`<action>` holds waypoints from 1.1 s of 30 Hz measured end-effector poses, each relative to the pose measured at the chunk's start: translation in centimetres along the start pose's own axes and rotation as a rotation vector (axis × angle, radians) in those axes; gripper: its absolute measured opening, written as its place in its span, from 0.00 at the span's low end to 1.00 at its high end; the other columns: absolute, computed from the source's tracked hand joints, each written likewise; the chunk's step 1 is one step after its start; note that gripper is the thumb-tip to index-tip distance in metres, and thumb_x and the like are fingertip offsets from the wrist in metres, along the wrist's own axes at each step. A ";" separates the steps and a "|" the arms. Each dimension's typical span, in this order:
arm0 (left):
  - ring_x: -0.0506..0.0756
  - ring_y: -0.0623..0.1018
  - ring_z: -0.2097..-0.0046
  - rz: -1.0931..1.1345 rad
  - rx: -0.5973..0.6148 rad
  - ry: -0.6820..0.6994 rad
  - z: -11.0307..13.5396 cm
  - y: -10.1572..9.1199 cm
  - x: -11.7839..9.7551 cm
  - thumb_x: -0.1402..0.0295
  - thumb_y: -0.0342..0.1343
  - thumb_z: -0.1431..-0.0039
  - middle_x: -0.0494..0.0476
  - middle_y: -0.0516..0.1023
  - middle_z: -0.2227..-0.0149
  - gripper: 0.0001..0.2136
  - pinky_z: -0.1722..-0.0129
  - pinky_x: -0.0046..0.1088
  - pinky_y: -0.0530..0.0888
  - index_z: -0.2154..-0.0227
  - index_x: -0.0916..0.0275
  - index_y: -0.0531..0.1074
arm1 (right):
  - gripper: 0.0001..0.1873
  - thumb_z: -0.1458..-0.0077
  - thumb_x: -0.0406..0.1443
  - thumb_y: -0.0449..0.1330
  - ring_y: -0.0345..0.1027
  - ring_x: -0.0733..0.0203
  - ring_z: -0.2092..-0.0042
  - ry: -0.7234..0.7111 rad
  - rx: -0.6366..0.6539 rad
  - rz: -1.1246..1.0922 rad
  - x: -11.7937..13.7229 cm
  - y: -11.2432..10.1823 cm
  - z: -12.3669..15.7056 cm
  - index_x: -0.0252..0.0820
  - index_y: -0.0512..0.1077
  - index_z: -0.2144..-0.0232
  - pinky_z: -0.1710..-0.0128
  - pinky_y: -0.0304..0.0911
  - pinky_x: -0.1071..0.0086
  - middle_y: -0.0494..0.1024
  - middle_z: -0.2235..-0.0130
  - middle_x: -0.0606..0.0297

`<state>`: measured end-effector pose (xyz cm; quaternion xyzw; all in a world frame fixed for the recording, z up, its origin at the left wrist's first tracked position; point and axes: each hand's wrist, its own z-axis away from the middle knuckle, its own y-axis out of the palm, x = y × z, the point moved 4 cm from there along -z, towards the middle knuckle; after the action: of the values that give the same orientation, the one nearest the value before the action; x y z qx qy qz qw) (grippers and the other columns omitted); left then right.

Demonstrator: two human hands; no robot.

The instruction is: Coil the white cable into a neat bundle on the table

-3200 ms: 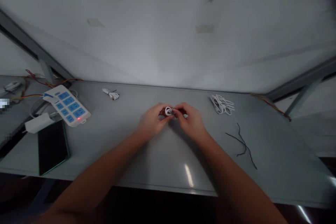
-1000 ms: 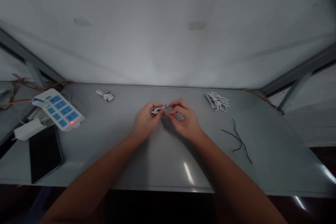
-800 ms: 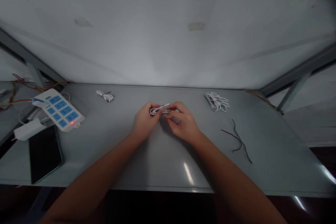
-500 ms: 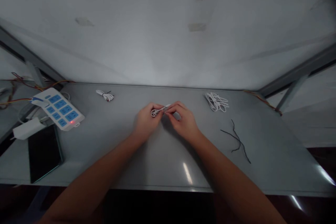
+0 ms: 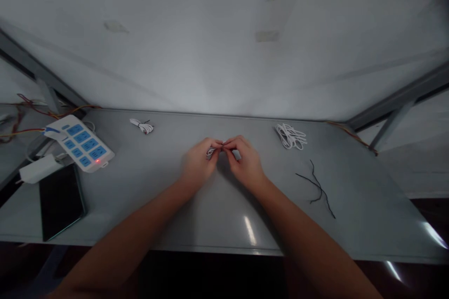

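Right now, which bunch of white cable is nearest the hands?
The small white cable pinched between the left hand and right hand. The tied bundle and loose bundle lie apart, untouched.

Two bare forearms, no sleeves, left grip [image 5: 198, 164], right grip [image 5: 245, 164], no rings or watch visible

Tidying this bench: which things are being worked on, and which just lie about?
In hand: white cable, pinched between left hand and right hand.

Lying about: cable bundle, tied cable, black wires, power strip, phone, adapter.
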<state>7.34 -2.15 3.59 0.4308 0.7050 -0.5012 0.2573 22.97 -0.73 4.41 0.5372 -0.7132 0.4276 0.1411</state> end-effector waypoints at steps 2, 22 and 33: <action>0.55 0.82 0.49 -0.014 0.012 -0.005 0.1 0.2 0.1 0.72 0.55 0.32 0.55 0.84 0.52 0.05 0.50 0.35 0.77 0.58 0.56 0.75 | 0.06 0.37 0.30 0.56 0.75 0.57 0.59 0.033 -0.017 -0.002 -0.1 0.0 0.0 0.47 0.69 0.66 0.58 0.71 0.61 0.78 0.62 0.62; 0.59 0.82 0.49 0.580 -0.013 -0.398 -0.2 1.0 0.7 0.60 0.60 0.36 0.61 0.80 0.55 0.10 0.50 0.38 0.80 0.58 0.60 0.69 | 0.10 0.46 0.25 0.53 0.71 0.54 0.60 0.030 0.100 0.165 -0.8 -0.9 -0.3 0.47 0.62 0.66 0.59 0.66 0.63 0.76 0.62 0.59; 0.55 0.83 0.58 0.735 0.127 -0.620 -0.6 1.9 2.8 0.69 0.67 0.43 0.57 0.84 0.60 0.16 0.51 0.36 0.78 0.53 0.62 0.74 | 0.08 0.44 0.29 0.58 0.70 0.55 0.63 0.115 0.106 0.066 -0.8 -1.0 -0.6 0.47 0.65 0.72 0.60 0.65 0.61 0.76 0.67 0.62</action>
<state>7.62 -0.38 0.63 0.4964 0.3644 -0.5240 0.5884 24.04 0.21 4.73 0.4947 -0.6976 0.4993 0.1390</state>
